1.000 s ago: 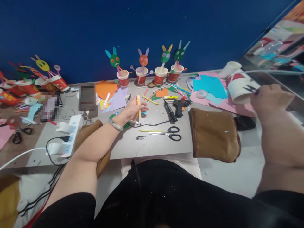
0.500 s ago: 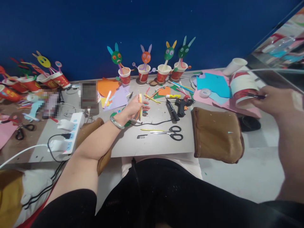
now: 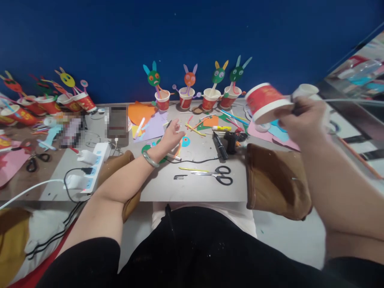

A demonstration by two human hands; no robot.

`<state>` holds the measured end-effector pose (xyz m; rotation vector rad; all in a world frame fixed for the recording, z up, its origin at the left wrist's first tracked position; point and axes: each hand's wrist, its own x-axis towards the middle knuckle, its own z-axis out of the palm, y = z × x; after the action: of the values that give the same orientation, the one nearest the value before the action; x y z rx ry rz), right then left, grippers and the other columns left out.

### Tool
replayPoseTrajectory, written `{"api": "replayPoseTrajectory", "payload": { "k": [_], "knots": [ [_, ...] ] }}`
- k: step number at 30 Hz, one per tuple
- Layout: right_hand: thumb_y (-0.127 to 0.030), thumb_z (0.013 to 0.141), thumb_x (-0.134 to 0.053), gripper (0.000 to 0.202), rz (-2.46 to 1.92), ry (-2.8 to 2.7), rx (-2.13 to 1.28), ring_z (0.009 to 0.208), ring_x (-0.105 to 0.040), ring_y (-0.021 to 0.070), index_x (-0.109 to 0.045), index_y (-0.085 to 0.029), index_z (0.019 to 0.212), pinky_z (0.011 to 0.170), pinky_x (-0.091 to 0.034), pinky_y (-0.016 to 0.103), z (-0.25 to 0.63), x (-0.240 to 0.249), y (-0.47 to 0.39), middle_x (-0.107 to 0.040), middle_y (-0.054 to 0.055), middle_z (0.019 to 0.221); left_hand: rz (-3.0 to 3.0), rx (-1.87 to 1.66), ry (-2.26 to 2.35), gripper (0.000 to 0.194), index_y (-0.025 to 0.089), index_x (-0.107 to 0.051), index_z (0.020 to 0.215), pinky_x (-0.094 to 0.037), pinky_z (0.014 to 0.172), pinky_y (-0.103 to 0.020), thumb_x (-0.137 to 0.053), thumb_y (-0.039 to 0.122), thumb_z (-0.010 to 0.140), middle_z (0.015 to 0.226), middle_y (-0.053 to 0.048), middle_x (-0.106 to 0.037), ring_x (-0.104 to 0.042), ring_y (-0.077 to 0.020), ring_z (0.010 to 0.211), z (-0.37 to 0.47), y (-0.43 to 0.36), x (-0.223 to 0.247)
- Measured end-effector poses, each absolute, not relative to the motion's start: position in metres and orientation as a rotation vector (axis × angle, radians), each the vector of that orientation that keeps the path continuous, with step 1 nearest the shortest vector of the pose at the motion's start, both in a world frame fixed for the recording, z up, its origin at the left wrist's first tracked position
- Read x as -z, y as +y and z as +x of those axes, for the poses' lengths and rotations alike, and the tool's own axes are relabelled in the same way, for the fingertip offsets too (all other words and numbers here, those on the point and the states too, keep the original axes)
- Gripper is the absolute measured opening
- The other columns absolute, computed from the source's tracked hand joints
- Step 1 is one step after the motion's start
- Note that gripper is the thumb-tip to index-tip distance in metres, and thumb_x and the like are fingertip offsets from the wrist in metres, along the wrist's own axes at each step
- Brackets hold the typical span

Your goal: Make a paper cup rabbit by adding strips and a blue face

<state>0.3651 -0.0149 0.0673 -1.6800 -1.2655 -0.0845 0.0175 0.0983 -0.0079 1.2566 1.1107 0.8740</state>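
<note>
Head view: the right hand (image 3: 303, 119), clamped on a red paper cup (image 3: 266, 101), has just raised it beyond and right of the scissors (image 3: 215, 174), so the work now has a cup in hand; the left hand (image 3: 171, 137), beyond and left of them, seems empty, fingers loose.

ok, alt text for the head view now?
The person's right grip holds a red-and-white paper cup tilted above the right side of a cluttered table; the left grip is beside a blue paper disc. Paper-cup figures with eared faces line a blue wall; scissors and a glue gun lie in front.
</note>
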Motion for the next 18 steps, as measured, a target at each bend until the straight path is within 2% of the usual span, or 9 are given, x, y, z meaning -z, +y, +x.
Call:
{"api": "replayPoseTrajectory", "payload": {
  "k": [1,3,6,8,12,15,18],
  "knots": [
    [0.0,0.069,-0.07,0.033,-1.603,-1.329,0.008,0.053,-0.036,0.0072,-0.049,-0.023,0.058,0.053,-0.028,0.031,0.347,-0.06,-0.006,-0.043,-0.007,0.052,1.29,-0.919,1.071,0.069,0.013,-0.058,0.141,-0.045,0.12,-0.041,-0.076,0.01,0.074,0.134,-0.014,-0.068,-0.062,-0.025,0.133,0.017,0.098,0.008],
    [-0.005,0.066,-0.068,0.025,-1.465,-1.431,-0.109,0.054,-0.035,0.0081,-0.051,-0.023,0.064,0.052,-0.028,0.029,0.309,-0.045,0.007,-0.045,-0.006,0.055,1.323,-0.97,0.905,0.057,0.015,-0.064,0.127,-0.045,0.12,-0.044,-0.086,0.026,0.075,0.13,-0.013,-0.07,-0.063,-0.0267,0.131,0.016,0.096,0.006],
    [-0.016,0.063,-0.073,0.023,-1.345,-1.547,-0.197,0.055,-0.041,0.0105,-0.052,-0.024,0.064,0.053,-0.034,0.028,0.259,-0.019,0.017,-0.054,-0.004,0.059,1.2,-0.898,0.613,0.074,0.017,-0.067,0.124,-0.051,0.112,-0.045,-0.094,0.057,0.068,0.121,-0.012,-0.073,-0.069,-0.026,0.117,0.014,0.088,0.001],
    [-0.023,0.064,-0.076,0.025,-1.274,-1.614,-0.263,0.055,-0.046,0.0123,-0.051,-0.025,0.064,0.054,-0.039,0.029,0.235,-0.005,0.018,-0.061,-0.002,0.062,1.12,-0.762,0.508,0.078,0.016,-0.07,0.118,-0.054,0.106,-0.044,-0.093,0.07,0.066,0.119,-0.013,-0.075,-0.07,-0.0237,0.108,0.014,0.082,-0.002],
    [-0.027,0.067,-0.075,0.022,-1.195,-1.65,-0.384,0.059,-0.057,0.0158,-0.053,-0.025,0.066,0.058,-0.047,0.03,0.216,0.015,0.017,-0.07,0.001,0.069,0.981,-0.703,0.564,0.072,0.014,-0.073,0.103,-0.054,0.096,-0.039,-0.103,0.058,0.054,0.103,-0.009,-0.077,-0.07,-0.0185,0.093,0.016,0.075,-0.006],
    [-0.03,0.071,-0.075,0.017,-1.191,-1.623,-0.449,0.062,-0.062,0.0176,-0.059,-0.025,0.071,0.06,-0.05,0.031,0.218,0.022,0.019,-0.072,0.002,0.072,0.959,-0.797,0.595,0.07,0.016,-0.072,0.104,-0.054,0.093,-0.038,-0.106,0.047,0.052,0.101,-0.007,-0.077,-0.07,-0.0175,0.09,0.015,0.073,-0.009],
    [-0.034,0.072,-0.078,0.02,-1.205,-1.586,-0.498,0.059,-0.06,0.017,-0.061,-0.025,0.074,0.058,-0.049,0.031,0.222,0.026,0.022,-0.071,0.001,0.069,1.001,-0.854,0.578,0.068,0.016,-0.07,0.108,-0.055,0.091,-0.038,-0.106,0.039,0.055,0.1,-0.006,-0.076,-0.069,-0.0174,0.089,0.013,0.071,-0.016]
  ]
}}
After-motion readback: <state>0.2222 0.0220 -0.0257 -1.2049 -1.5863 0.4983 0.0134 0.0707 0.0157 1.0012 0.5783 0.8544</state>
